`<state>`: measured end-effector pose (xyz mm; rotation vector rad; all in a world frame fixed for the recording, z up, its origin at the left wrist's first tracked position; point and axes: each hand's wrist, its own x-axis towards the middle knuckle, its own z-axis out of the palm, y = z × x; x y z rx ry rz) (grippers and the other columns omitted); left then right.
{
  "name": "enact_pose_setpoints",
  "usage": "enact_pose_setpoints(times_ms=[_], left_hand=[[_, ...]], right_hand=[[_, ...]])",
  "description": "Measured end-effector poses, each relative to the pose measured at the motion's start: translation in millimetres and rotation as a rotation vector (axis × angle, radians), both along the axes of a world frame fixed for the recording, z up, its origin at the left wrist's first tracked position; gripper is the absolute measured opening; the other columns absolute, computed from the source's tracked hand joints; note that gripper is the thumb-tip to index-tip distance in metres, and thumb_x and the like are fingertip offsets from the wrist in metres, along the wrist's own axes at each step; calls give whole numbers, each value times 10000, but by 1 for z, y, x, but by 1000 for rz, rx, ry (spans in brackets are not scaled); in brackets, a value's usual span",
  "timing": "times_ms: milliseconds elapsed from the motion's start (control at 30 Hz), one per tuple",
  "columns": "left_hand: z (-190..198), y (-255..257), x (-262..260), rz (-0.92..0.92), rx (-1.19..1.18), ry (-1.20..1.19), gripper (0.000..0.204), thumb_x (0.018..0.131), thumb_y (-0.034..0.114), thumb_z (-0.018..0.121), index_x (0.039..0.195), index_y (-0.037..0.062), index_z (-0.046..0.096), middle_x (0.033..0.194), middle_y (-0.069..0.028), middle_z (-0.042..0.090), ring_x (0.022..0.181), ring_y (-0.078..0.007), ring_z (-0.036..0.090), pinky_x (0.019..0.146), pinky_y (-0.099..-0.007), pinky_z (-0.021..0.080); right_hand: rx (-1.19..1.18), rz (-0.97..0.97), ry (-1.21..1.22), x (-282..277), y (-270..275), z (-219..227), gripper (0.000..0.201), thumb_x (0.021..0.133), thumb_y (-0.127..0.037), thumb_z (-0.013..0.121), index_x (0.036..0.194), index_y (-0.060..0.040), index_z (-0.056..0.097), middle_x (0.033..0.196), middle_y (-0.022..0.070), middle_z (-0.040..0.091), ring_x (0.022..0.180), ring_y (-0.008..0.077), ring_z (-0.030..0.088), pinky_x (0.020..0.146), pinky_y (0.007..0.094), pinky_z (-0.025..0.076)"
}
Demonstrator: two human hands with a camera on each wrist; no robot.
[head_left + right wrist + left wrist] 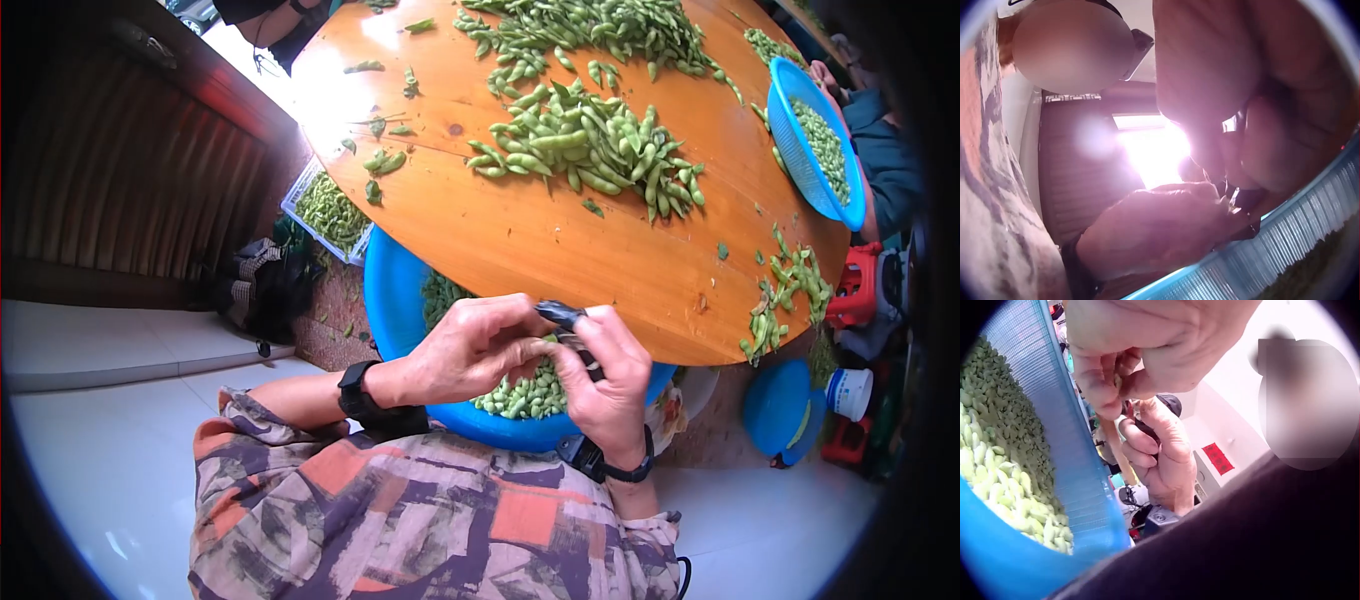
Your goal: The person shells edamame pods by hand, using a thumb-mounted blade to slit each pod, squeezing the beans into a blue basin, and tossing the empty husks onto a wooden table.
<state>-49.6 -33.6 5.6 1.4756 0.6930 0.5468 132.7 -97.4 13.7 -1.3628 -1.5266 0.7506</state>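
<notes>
Both hands meet over a blue basin [385,290] holding pale green beans [530,398]. My left hand [470,345] has its thumb and fingers pinched on a small green pod [549,338], mostly hidden by the fingertips. My right hand [612,385] curls its thumb and fingers around a shiny black tool [560,314]; the grip covers most of it, and I cannot tell its kind. In the right wrist view, a metallic glint shows close to the left fingertips. The left wrist view shows the beans [997,481] heaped beside the hands.
On the round wooden table [450,220] lie heaps of green pods [600,150] and scattered leaves. A blue basket [790,130] of beans stands at the right edge, near another person's arm. A white crate [300,205] of pods is on the floor at left; red stools [855,285] stand at right.
</notes>
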Motion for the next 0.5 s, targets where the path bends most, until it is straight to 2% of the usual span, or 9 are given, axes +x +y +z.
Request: enact_pose_setpoints(times_ms=[67,100,133,200,267,333,400,467,500], left_hand=[[2,8,10,-97,0,-209,175,989,86,580,1113,-36,600,986,-103,602,836,-147,645,645,-293,526],[13,18,11,-164,239,-134,219,969,33,587,1181,-17,607,1139,-158,575,916,-211,656,698,-319,547],[23,32,15,-134,659,-78,237,915,-31,613,1151,-10,621,1106,-168,603,922,-292,666,707,-351,555],[27,63,5,-4,780,118,294,842,-73,640,1122,15,647,1053,-157,618,905,-337,659,723,-382,548],[23,105,-5,178,941,287,295,819,-65,648,1093,43,672,994,-129,634,873,-319,661,736,-394,537],[18,135,-11,223,1007,451,256,817,-54,641,1047,46,689,968,-120,628,844,-304,650,751,-388,526],[7,156,-13,191,1057,447,230,812,-37,644,1023,40,697,952,-115,622,847,-297,645,747,-379,518],[3,167,-13,113,885,461,212,810,-22,650,1005,44,703,952,-115,610,862,-284,640,750,-365,511],[1,167,-12,155,911,483,222,814,7,669,1027,58,711,918,-109,640,814,-247,644,725,-346,511]], right_hand=[[83,-125,-27,4,1,7,206,779,66,703,971,37,635,858,114,567,751,223,596,669,308,488],[6,-183,58,12,-3,6,170,803,84,672,959,36,627,857,81,574,690,156,582,599,275,472],[-129,-244,290,20,-9,16,150,830,85,649,970,33,632,861,42,578,616,89,548,513,235,437],[-145,-399,388,46,-21,27,184,868,72,593,1041,46,651,860,20,572,560,38,487,449,196,376],[-170,-480,235,89,-44,32,237,875,71,580,1097,51,661,848,8,556,560,28,449,452,183,338],[-325,-498,47,123,-63,42,224,899,37,601,1112,34,671,826,-5,547,564,28,440,459,189,318],[-342,-482,-322,150,-76,33,219,917,12,599,1121,26,676,800,-3,567,573,27,444,472,192,326],[-398,-563,-277,155,-81,33,225,920,12,590,1126,25,678,787,1,585,577,27,450,478,194,332],[-461,-640,-230,150,-79,36,231,923,12,580,1131,23,680,774,5,604,581,28,455,485,195,338]])
